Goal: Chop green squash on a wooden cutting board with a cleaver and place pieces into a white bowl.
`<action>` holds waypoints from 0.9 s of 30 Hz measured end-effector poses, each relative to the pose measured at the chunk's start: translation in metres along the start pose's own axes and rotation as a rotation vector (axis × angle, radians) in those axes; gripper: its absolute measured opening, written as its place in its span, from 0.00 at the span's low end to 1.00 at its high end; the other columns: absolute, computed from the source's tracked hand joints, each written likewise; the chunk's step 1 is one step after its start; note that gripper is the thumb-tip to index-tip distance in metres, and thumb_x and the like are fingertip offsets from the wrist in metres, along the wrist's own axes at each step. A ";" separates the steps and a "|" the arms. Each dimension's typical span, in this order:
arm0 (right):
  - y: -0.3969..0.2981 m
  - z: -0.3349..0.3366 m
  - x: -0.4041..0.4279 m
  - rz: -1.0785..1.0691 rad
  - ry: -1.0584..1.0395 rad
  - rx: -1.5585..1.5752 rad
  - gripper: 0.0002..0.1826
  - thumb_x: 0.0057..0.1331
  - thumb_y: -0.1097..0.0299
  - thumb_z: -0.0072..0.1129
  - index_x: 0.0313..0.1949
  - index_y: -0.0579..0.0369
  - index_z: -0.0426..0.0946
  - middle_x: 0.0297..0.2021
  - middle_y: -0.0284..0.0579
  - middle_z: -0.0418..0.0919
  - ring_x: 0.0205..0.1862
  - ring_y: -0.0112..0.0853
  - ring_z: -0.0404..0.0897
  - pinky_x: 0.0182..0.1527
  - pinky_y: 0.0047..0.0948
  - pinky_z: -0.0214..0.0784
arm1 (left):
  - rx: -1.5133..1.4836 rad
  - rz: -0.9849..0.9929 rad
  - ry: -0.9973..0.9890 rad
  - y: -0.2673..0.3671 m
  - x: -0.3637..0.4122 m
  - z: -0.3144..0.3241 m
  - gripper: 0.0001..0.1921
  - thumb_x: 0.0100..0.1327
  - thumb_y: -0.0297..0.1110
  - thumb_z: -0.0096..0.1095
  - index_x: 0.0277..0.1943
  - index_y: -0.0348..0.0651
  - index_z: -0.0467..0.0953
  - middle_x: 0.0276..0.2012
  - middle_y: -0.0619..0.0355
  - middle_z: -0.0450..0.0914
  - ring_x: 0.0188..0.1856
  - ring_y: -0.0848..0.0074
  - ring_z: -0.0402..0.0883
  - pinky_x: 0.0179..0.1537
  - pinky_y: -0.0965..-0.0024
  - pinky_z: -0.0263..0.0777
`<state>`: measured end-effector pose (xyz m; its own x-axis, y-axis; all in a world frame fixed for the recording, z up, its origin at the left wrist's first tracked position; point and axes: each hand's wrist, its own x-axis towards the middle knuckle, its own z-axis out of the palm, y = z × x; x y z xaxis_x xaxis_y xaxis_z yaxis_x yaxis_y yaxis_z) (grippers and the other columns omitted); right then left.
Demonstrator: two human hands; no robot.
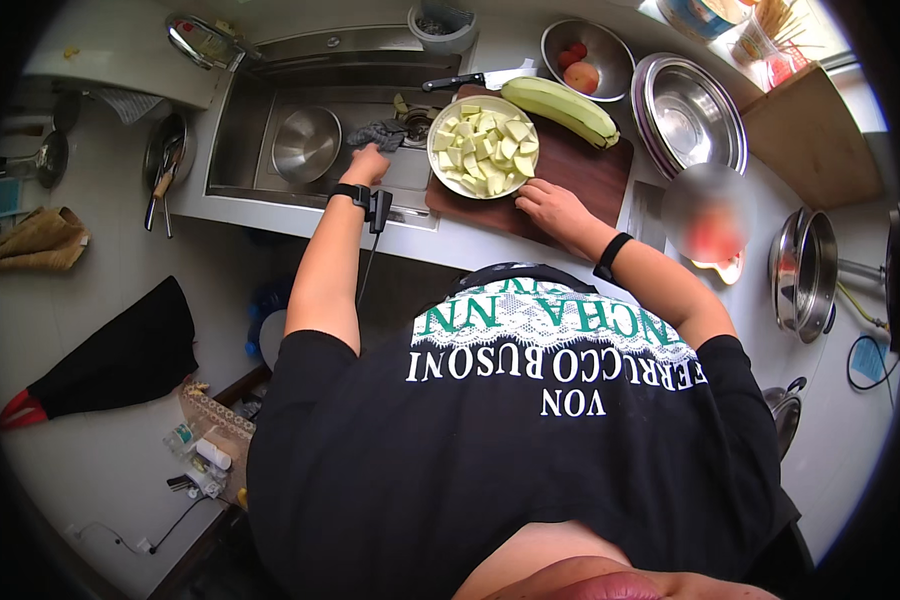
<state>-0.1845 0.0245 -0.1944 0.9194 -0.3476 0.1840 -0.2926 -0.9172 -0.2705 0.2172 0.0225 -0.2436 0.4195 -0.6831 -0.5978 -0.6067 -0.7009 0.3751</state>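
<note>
My left hand (369, 163) reaches over the sink (270, 94), its fingers closed at the near end of a dark grey cloth (377, 134). The cloth lies beside the sink drain (418, 126). On the wooden cutting board (589, 180), a pale bowl (483, 196) holds many cubes of pale-green vegetable (486, 146). At the bowl's near right rim are the fingertips of my right hand (553, 208); whether they grip it is unclear. A long, pale-green peeled vegetable (559, 112) lies along the board's far side. Beyond it rests a black-handled kitchen knife (457, 81).
A steel bowl (307, 144) sits in the sink under the faucet (202, 41). Behind the board, another steel bowl (615, 49) holds tomatoes (581, 76). Stacked basins (697, 112) stand to its right. Steel pots (806, 274) are farther right.
</note>
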 end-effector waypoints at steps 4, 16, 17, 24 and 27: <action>-0.001 -0.008 0.001 0.076 -0.030 0.037 0.13 0.57 0.72 0.54 0.43 0.55 0.75 0.46 0.44 0.74 0.54 0.39 0.73 0.50 0.34 0.74 | -0.105 -0.047 -0.010 -0.008 0.046 -0.010 0.31 0.57 0.31 0.64 0.65 0.43 0.66 0.63 0.45 0.68 0.53 0.58 0.79 0.37 0.64 0.84; -0.016 -0.004 0.010 0.517 0.145 0.196 0.19 0.48 0.67 0.72 0.40 0.53 0.78 0.43 0.43 0.76 0.42 0.40 0.77 0.41 0.37 0.74 | 0.041 0.103 0.120 0.035 0.212 0.027 0.29 0.55 0.37 0.66 0.60 0.38 0.73 0.53 0.40 0.79 0.58 0.51 0.76 0.58 0.59 0.71; -0.014 -0.004 0.010 0.531 0.173 0.158 0.19 0.48 0.67 0.72 0.40 0.53 0.78 0.43 0.43 0.76 0.42 0.41 0.77 0.42 0.38 0.73 | 0.163 0.152 0.129 0.041 0.220 0.032 0.30 0.54 0.37 0.66 0.61 0.40 0.72 0.54 0.41 0.78 0.57 0.53 0.77 0.57 0.59 0.72; 0.004 -0.008 0.022 0.572 0.110 0.312 0.13 0.48 0.72 0.69 0.33 0.52 0.76 0.37 0.40 0.77 0.38 0.39 0.76 0.38 0.35 0.73 | 0.209 0.181 0.249 0.007 0.260 0.065 0.23 0.58 0.35 0.65 0.57 0.44 0.74 0.54 0.31 0.73 0.54 0.41 0.76 0.55 0.53 0.73; 0.014 -0.004 0.016 0.568 0.058 0.353 0.12 0.47 0.74 0.67 0.32 0.51 0.76 0.34 0.39 0.77 0.35 0.38 0.76 0.34 0.35 0.73 | 0.181 0.152 0.277 0.030 0.250 0.073 0.18 0.59 0.34 0.59 0.54 0.46 0.75 0.51 0.29 0.71 0.52 0.42 0.76 0.52 0.53 0.74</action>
<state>-0.1745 0.0054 -0.1908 0.6293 -0.7766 -0.0304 -0.6142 -0.4730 -0.6317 0.2545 -0.1542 -0.4329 0.4676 -0.8235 -0.3213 -0.7753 -0.5566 0.2985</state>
